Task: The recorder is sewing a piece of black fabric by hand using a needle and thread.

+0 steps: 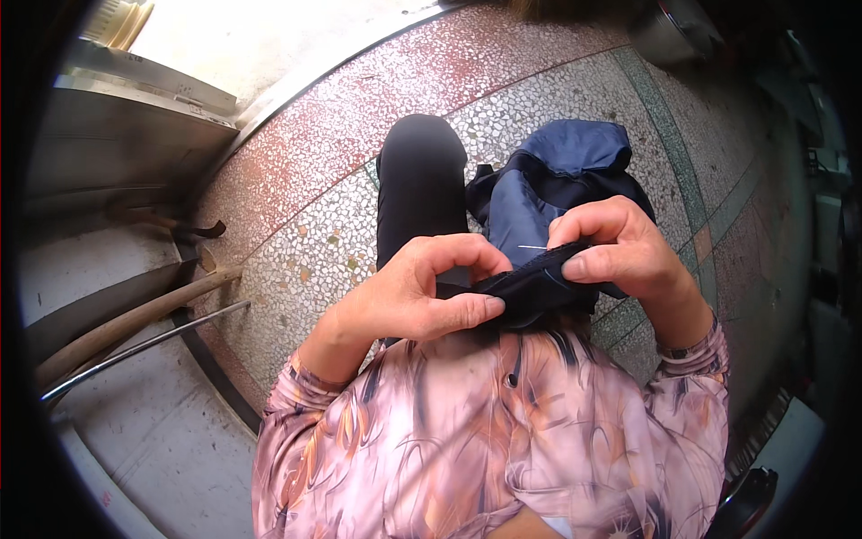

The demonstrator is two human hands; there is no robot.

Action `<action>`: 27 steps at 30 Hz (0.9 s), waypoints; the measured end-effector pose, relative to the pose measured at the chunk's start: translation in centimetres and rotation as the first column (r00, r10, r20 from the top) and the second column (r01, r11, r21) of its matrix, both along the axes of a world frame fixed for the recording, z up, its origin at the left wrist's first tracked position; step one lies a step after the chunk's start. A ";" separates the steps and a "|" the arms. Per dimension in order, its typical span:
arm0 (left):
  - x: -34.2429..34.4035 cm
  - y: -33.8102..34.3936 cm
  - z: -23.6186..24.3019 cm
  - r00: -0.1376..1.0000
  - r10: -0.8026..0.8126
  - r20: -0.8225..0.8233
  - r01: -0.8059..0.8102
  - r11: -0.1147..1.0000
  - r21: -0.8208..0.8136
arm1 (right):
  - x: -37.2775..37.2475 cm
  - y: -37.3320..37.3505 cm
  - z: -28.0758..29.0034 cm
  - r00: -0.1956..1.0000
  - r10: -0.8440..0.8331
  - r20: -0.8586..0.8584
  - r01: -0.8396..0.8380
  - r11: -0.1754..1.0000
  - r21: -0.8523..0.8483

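Observation:
A dark navy garment (530,301) is bunched in front of my chest, its folded edge stretched between my two hands. My left hand (409,287) pinches that edge between thumb and fingers. On the other side my right hand (624,247) is closed on the cloth, with thumb and index finger facing each other across it. A thin sewing needle (532,247) sticks out leftward from my right index fingertip; its other end is hidden there. A short light thread line shows on the cloth near my right thumb. Blue lining (575,146) of the garment spreads over my right leg.
My left knee (422,171) in black trousers points forward. Beneath is a speckled terrazzo floor (332,180). To the left, a wooden pole (135,323) and a metal rod (153,349) lie by grey metal panels (117,144). A bucket-like container (669,36) stands far right.

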State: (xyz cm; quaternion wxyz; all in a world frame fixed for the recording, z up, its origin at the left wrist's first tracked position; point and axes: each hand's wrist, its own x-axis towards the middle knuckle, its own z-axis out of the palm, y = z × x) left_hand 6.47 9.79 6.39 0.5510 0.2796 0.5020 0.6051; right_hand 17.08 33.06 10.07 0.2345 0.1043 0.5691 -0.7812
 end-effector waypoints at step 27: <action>3.0 2.1 2.4 0.769 0.145 -0.623 -0.132 0.989 0.067 | 2.9 -0.5 -0.1 0.942 -0.001 -0.334 0.130 0.923 0.363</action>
